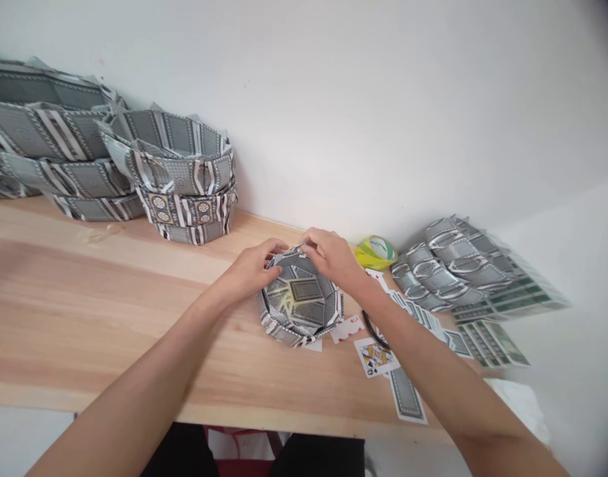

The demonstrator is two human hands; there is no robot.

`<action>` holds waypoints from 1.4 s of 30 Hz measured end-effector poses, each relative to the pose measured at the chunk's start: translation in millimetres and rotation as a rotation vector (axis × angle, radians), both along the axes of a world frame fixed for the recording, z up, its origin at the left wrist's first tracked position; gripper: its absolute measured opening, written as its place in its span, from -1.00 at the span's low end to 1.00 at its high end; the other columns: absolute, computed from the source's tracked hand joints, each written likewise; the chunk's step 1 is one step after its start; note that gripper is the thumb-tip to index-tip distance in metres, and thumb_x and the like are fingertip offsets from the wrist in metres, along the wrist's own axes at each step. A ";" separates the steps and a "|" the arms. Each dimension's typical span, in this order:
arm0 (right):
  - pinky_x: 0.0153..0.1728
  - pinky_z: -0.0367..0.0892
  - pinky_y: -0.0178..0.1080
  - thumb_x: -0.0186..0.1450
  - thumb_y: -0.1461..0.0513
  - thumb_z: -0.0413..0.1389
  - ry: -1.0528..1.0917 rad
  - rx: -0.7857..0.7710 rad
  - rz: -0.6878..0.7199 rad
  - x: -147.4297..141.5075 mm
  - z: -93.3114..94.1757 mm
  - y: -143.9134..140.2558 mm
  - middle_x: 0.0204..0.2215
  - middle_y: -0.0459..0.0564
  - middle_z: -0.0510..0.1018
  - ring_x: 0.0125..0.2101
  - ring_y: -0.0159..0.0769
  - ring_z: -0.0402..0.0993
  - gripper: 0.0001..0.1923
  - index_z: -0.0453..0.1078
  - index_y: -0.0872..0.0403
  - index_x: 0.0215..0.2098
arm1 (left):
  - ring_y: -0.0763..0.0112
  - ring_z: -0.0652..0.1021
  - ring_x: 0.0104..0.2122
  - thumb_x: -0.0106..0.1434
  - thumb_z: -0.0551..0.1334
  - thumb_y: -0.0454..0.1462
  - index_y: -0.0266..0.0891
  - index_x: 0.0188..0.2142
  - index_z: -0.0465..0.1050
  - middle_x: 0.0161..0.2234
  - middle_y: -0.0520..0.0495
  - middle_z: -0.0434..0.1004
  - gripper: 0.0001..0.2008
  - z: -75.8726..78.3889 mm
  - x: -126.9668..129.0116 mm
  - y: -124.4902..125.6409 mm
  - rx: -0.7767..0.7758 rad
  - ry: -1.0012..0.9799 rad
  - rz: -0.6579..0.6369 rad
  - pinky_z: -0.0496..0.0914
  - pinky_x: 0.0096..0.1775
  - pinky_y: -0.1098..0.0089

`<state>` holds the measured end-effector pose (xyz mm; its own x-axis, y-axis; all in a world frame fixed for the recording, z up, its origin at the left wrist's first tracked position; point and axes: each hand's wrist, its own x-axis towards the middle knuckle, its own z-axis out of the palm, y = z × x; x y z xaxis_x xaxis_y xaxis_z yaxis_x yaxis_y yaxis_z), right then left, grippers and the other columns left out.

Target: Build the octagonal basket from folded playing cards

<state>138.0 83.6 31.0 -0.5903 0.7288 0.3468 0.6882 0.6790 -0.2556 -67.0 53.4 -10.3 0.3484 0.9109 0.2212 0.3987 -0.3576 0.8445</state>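
- A small bowl [301, 301] woven from folded playing cards sits on the wooden surface [109, 318], about midway along it and close to the wall.
- The left hand [251, 268] has its fingers closed on the bowl's far-left rim, apparently to keep the bowl from turning.
- The right hand [333, 255] pinches the far rim just beside the left, fingertips drawn together on a folded card edge; it seems to be pressing or tucking that piece, which would explain why both hands meet at one spot.
- Left of the bowl, against the wall, stand finished card bowls [184, 175] nested in stacks, likely to save room: two stacks show, the nearer one of about four; the farther is cut by the picture's edge, so its count cannot be told.
- Just right of the bowl, one roll of yellow-green tape [376, 252] lies by the wall.
- Right of the bowl, loose cards [383, 358] lie within easy reach: two face up, one a queen, the others face down.
- Farther right, folded card pieces [447, 262] lie in overlapping rows, too many to count surely.
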 end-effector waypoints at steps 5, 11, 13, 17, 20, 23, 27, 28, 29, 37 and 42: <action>-0.35 0.17 -0.35 0.28 0.25 0.03 0.152 -0.141 0.001 -1.8 0.9 -2.3 -0.42 -0.11 0.49 -0.41 -0.36 0.36 -0.93 0.34 0.06 -0.31 | 0.32 0.53 -0.11 0.12 0.13 -0.34 -0.20 -0.07 0.40 -0.08 -0.03 0.55 -0.65 -0.2 0.5 0.7 0.041 0.031 -0.003 0.42 -0.07 0.34; -0.38 0.18 -0.36 0.25 0.24 0.03 0.252 -0.249 -0.015 -3.9 -1.5 0.0 -0.46 -0.14 0.46 -0.43 -0.38 0.34 -0.93 0.33 0.06 -0.35 | 0.34 0.54 -0.15 0.12 0.13 -0.34 -0.21 -0.07 0.41 -0.10 -0.03 0.57 -0.64 -2.6 0.5 2.0 0.058 0.036 -0.001 0.42 -0.11 0.37; -0.38 0.18 -0.36 0.25 0.23 0.04 0.281 -0.275 -0.004 -4.9 -3.4 1.7 -0.47 -0.15 0.44 -0.43 -0.39 0.33 -0.93 0.32 0.06 -0.36 | 0.35 0.54 -0.16 0.12 0.13 -0.34 -0.21 -0.06 0.41 -0.10 -0.02 0.57 -0.64 -3.7 0.0 2.3 0.060 0.032 -0.007 0.42 -0.12 0.38; -0.37 0.20 -0.36 0.25 0.22 0.04 0.290 -0.314 0.025 -5.7 -7.0 4.2 -0.46 -0.14 0.44 -0.43 -0.39 0.33 -0.92 0.31 0.06 -0.37 | 0.35 0.54 -0.16 0.12 0.13 -0.34 -0.22 -0.06 0.41 -0.11 -0.02 0.57 -0.64 -5.6 -0.3 3.2 0.062 0.033 -0.013 0.41 -0.13 0.39; -0.38 0.19 -0.36 0.24 0.24 0.03 0.254 -0.304 0.013 -5.3 -7.0 4.4 -0.46 -0.12 0.45 -0.43 -0.38 0.33 -0.93 0.32 0.07 -0.36 | 0.35 0.53 -0.14 0.12 0.12 -0.35 -0.21 -0.05 0.42 -0.09 -0.02 0.56 -0.63 -5.9 -0.4 3.4 0.058 0.027 -0.023 0.40 -0.11 0.39; -0.37 0.17 -0.34 0.24 0.26 0.03 0.154 -0.229 -0.003 -4.5 -3.8 3.2 -0.46 -0.11 0.47 -0.43 -0.37 0.33 -0.93 0.34 0.08 -0.37 | 0.34 0.53 -0.13 0.12 0.11 -0.35 -0.21 -0.04 0.42 -0.08 -0.02 0.56 -0.61 -4.9 -0.7 2.6 0.048 0.024 -0.018 0.40 -0.09 0.38; -0.38 0.13 -0.34 0.26 0.29 0.05 -0.011 -0.147 -0.013 -3.5 3.4 2.0 -0.46 -0.09 0.50 -0.44 -0.36 0.34 -0.91 0.39 0.09 -0.34 | 0.33 0.53 -0.14 0.11 0.10 -0.36 -0.23 -0.05 0.43 -0.10 -0.05 0.56 -0.61 -2.4 -0.7 1.0 0.039 0.029 -0.022 0.40 -0.09 0.35; -0.39 0.12 -0.34 0.26 0.29 0.05 -0.046 -0.136 -0.021 -3.5 5.1 2.3 -0.47 -0.09 0.50 -0.45 -0.36 0.34 -0.91 0.40 0.08 -0.33 | 0.32 0.53 -0.15 0.11 0.10 -0.36 -0.23 -0.06 0.43 -0.11 -0.05 0.57 -0.61 -1.8 -0.6 0.9 0.038 0.030 -0.022 0.41 -0.09 0.35; -0.39 0.11 -0.34 0.27 0.29 0.06 -0.079 -0.128 -0.026 -3.5 6.7 2.9 -0.46 -0.09 0.51 -0.45 -0.36 0.33 -0.91 0.41 0.08 -0.33 | 0.32 0.53 -0.15 0.11 0.10 -0.36 -0.23 -0.06 0.43 -0.12 -0.05 0.57 -0.62 -1.4 -0.5 0.9 0.035 0.031 -0.020 0.41 -0.10 0.35; -0.29 0.13 -0.32 0.31 0.31 0.04 -0.297 -0.081 0.070 0.6 13.1 14.9 -0.31 0.00 0.53 -0.32 -0.29 0.38 -0.88 0.39 0.09 -0.21 | 0.32 0.53 -0.16 0.11 0.09 -0.34 -0.23 -0.06 0.43 -0.12 -0.04 0.57 -0.62 -1.2 0.1 1.8 0.033 0.035 -0.021 0.41 -0.11 0.36; -0.25 0.14 -0.28 0.34 0.33 -0.02 -0.405 -0.046 0.133 -0.1 22.4 14.5 -0.25 0.05 0.52 -0.25 -0.25 0.40 -0.83 0.37 0.10 -0.15 | 0.34 0.53 -0.18 0.11 0.10 -0.34 -0.23 -0.07 0.43 -0.14 -0.03 0.58 -0.62 -2.1 0.4 2.2 0.041 0.049 -0.006 0.41 -0.14 0.38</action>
